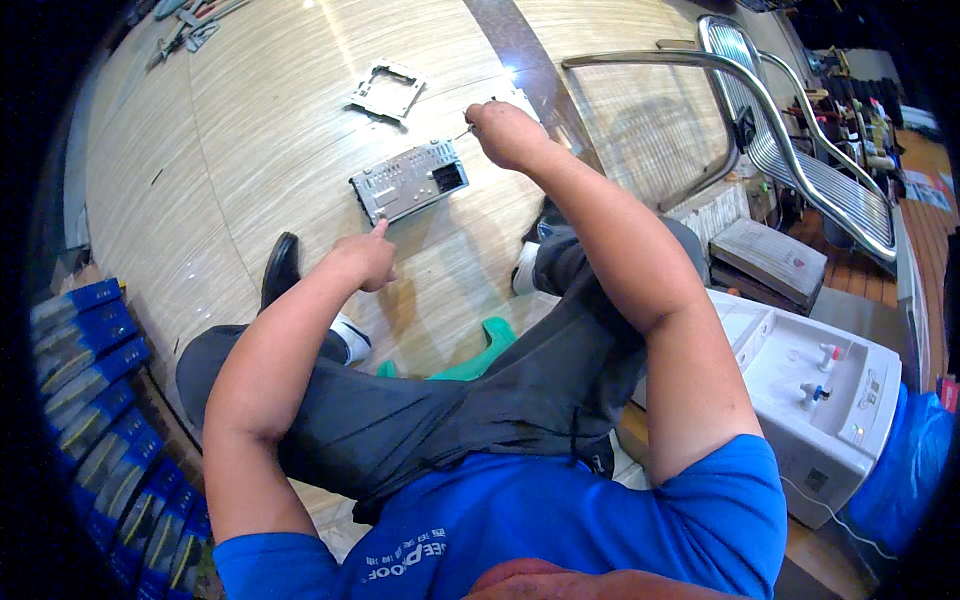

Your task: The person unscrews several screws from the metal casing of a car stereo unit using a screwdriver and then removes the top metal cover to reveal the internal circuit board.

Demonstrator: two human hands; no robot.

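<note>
A silver metal electronics box [405,190], shaped like a car stereo, lies on the floor in front of me, with a dark square opening near its right end. My left hand [367,258] reaches to its near left corner. The index finger is stretched out and touches that corner, while the other fingers are curled with nothing seen in them. Just beyond the box's right end, my right hand [508,135] is closed. A thin bit shows at its fingers, pointing toward the box; the hand hides the rest. Beyond the box lies a pale metal frame [388,92].
Tools [190,30] lie at the far left. A pale part [520,103] is partly hidden behind my right hand. A metal chair [815,165] stands right, near a white water dispenser [815,400]. Blue packages [95,350] line the left. A green object [480,358] lies between my legs.
</note>
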